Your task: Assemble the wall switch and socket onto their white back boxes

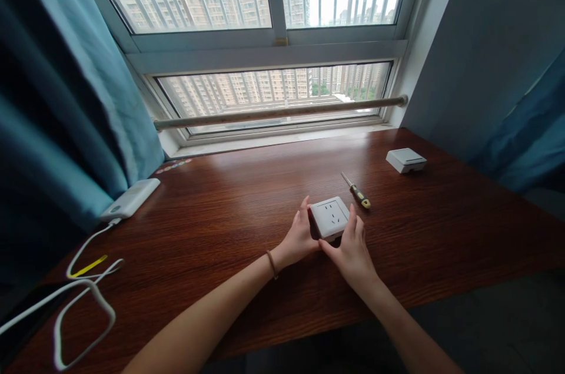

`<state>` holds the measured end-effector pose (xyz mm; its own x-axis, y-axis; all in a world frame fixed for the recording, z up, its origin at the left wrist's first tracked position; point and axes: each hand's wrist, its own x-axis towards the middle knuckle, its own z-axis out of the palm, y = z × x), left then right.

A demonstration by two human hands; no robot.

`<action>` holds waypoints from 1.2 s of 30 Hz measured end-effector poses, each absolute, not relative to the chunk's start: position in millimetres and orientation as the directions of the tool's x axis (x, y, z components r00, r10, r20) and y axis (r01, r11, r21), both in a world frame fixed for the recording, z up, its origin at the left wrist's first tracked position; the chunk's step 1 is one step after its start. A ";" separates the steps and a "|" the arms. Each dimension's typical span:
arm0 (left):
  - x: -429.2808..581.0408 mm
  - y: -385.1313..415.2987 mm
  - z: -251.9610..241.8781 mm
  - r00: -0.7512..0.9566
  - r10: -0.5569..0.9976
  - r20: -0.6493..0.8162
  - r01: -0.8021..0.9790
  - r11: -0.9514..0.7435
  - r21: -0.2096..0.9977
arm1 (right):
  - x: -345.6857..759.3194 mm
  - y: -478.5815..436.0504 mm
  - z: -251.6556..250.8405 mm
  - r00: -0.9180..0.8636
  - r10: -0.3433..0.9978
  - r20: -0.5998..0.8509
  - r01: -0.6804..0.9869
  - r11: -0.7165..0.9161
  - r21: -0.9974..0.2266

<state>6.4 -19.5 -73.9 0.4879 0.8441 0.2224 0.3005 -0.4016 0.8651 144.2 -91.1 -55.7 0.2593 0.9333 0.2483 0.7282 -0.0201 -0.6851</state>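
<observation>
A white wall socket (330,216) with a square faceplate and several slots sits at the middle of the wooden table, facing up. My left hand (301,234) grips its left side, fingers along the edge and thumb at the near corner. On the opposite side, my right hand (353,244) holds the right edge, its thumb at the near side close to the left thumb. Just beyond the socket lies a screwdriver (358,192) with a yellow and dark handle, its shaft pointing away to the left. Neither hand touches it.
A second white box-shaped fitting (406,159) rests at the table's back right. At the left, a white power bank-like device (132,199) has a white cable (86,285) looping toward me. Blue curtain (101,97) hangs there. A rail (282,113) crosses the window behind the table (229,197).
</observation>
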 end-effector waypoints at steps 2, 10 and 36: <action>7.5 -22.0 -72.5 0.476 0.843 0.251 0.322 -0.432 0.842 | 143.7 -90.9 -55.0 0.291 0.928 0.235 0.729 -0.056 -0.682; 10.9 -32.2 -61.2 0.489 0.815 0.312 0.484 -0.551 0.680 | 154.6 -93.1 -46.4 0.346 0.919 0.189 0.655 -0.093 -0.750; 15.4 -40.8 -61.8 0.684 0.638 0.354 0.557 -0.770 0.311 | 431.9 -21.2 -70.8 0.664 0.654 0.364 0.685 -0.335 -0.647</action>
<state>15.4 -40.8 -61.8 0.6842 0.6375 0.3542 0.5569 -0.7703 0.3107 431.9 -21.2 -70.8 0.6635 0.6537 0.3639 0.6847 -0.3346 -0.6475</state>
